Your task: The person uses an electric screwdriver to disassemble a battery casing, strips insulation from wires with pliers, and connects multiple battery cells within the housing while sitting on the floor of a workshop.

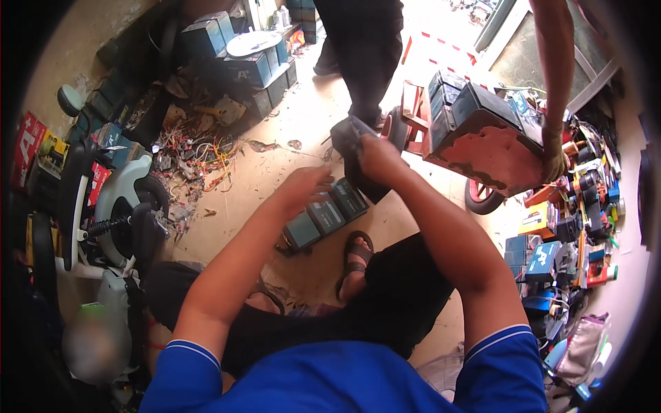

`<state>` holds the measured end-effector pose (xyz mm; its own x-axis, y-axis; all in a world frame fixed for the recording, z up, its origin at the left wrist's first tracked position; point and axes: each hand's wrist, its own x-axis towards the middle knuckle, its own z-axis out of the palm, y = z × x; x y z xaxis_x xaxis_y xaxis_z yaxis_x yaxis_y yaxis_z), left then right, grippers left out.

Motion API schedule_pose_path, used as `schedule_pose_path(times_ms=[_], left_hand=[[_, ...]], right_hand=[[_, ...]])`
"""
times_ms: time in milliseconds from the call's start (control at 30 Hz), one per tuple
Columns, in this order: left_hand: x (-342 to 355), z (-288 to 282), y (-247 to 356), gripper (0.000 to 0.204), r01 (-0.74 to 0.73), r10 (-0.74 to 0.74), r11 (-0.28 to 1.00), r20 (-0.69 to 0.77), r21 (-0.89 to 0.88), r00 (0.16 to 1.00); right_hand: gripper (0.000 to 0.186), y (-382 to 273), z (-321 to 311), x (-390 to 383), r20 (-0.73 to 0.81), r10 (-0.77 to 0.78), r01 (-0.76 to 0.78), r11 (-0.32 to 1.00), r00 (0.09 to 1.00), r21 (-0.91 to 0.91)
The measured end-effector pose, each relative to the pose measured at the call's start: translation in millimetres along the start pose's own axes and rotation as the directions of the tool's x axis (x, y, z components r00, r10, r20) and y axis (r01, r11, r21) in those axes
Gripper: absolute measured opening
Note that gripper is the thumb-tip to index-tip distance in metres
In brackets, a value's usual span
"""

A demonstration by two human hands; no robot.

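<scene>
My right hand (379, 162) is closed around the upper part of a long black thing (351, 148), held upright and slightly tilted in front of me; whether it is a case or a cover I cannot make out. To the left of it, my left hand (304, 187) is in the air with its fingers apart and nothing in them. Just beyond and below both hands, a row of grey-green block batteries (327, 215) rests on the floor between my feet. The black thing's lower end hides the right end of that row.
Another person's hand (554, 165) grips a large dark box (489, 141) with a reddish patchy side. That person's dark-trousered leg (361, 51) stands ahead. A pile of wires (196, 155) and a white scooter frame (113, 193) lie left; stacked batteries (251, 69) stand behind. Cluttered goods (544, 261) line the right.
</scene>
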<state>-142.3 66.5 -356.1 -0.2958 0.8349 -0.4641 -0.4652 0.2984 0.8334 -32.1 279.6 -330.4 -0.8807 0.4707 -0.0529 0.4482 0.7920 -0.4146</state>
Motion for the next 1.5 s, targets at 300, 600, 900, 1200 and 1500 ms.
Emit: schedule_pose_path(times_ms=[300,600,900,1200,1500], left_hand=[[-57,-55,-37,0.043,0.13,0.04,0.871,-0.331,0.475,0.943],[-84,-67,11,0.055,0.081,0.085,0.885,-0.33,0.458,0.94],[-159,-84,132,0.125,-0.519,0.638,0.561,0.063,0.646,0.768],[-161,-100,134,0.126,-0.632,0.756,0.493,0.065,0.598,0.651],[-158,-104,128,0.064,-0.55,0.872,0.368,-0.073,0.75,0.485]], right_hand=[[0.027,14,-21,20,-0.352,0.248,-0.249,0.967,0.902,0.043],[0.031,-74,-99,-27,-0.475,-0.112,0.14,0.99,0.873,0.023],[0.03,-162,-136,-54,-0.373,-0.312,0.434,0.847,0.874,0.309],[0.029,-216,-122,-31,-0.313,-0.532,0.601,0.777,0.787,0.189],[0.029,-220,-82,-1,-0.511,-0.587,0.694,0.72,0.628,0.025]])
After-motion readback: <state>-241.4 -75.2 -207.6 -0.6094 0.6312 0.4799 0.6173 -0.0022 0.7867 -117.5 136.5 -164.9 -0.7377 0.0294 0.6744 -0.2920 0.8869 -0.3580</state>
